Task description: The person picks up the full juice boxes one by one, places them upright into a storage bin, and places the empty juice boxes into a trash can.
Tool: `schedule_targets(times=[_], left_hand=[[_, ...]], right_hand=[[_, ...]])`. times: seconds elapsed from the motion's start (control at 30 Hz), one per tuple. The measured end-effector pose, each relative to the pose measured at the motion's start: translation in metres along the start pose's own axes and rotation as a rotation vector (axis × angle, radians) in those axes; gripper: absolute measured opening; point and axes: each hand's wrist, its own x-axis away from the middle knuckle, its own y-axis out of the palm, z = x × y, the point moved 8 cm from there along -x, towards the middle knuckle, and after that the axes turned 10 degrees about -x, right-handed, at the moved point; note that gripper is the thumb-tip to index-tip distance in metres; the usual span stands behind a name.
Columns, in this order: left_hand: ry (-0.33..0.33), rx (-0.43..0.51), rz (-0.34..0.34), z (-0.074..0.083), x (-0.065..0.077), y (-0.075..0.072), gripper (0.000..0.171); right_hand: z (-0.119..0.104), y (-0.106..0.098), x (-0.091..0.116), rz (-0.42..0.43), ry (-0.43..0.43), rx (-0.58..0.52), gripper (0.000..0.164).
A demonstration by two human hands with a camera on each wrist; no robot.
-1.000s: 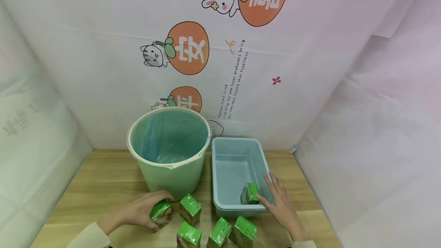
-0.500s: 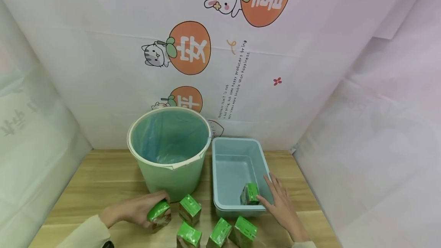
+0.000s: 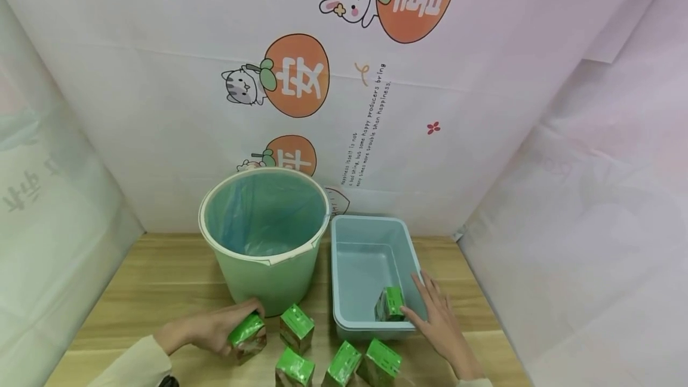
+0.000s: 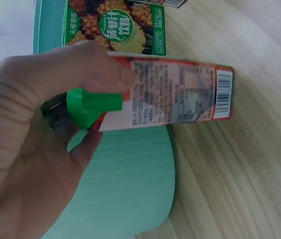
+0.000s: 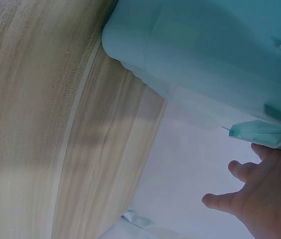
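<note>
Left hand (image 3: 215, 326) pinches a carton (image 3: 249, 339) between thumb and fingers; second carton (image 3: 297, 326) just right of that hand, bucket (image 3: 271, 279) just beyond it. Right hand (image 3: 442, 326), fingers spread, at rim of tub (image 3: 364, 267). Probably best: grip without squashing, lift clear of second carton, right hand steadying tub.

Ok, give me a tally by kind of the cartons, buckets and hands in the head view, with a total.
Green-topped cartons: 6 (4 on the table, 1 inside the blue tub, 1 gripped by the left hand)
Bucket: 1
Hands: 2 (the left hand and the right hand)
Total: 9
</note>
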Motion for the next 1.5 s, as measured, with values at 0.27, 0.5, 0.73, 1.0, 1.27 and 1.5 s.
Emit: schedule_targets(times=[0.27,0.5,0.73,1.0,1.27,1.5], left_hand=[[-0.002,0.013,0.058,-0.004,0.002,0.003,0.085],[0.038,0.050,0.124,-0.003,0.004,0.008,0.083],[0.015,0.061,0.181,0.002,0.006,0.012,0.080],[0.019,0.069,0.248,0.014,0.005,0.000,0.075],[-0.083,-0.069,0.406,0.034,-0.001,-0.022,0.072],[-0.129,-0.175,0.495,0.056,-0.010,-0.038,0.071]], right_hand=[[0.000,0.000,0.001,-0.003,0.002,-0.021,0.080],[-0.001,0.000,0.002,-0.002,0.006,-0.027,0.080],[0.000,-0.001,0.003,0.002,0.000,-0.021,0.080],[0.000,-0.002,0.003,0.007,0.000,-0.017,0.080],[0.001,-0.002,0.001,0.005,0.004,-0.016,0.080],[0.002,-0.001,0.000,0.001,0.004,-0.018,0.080]])
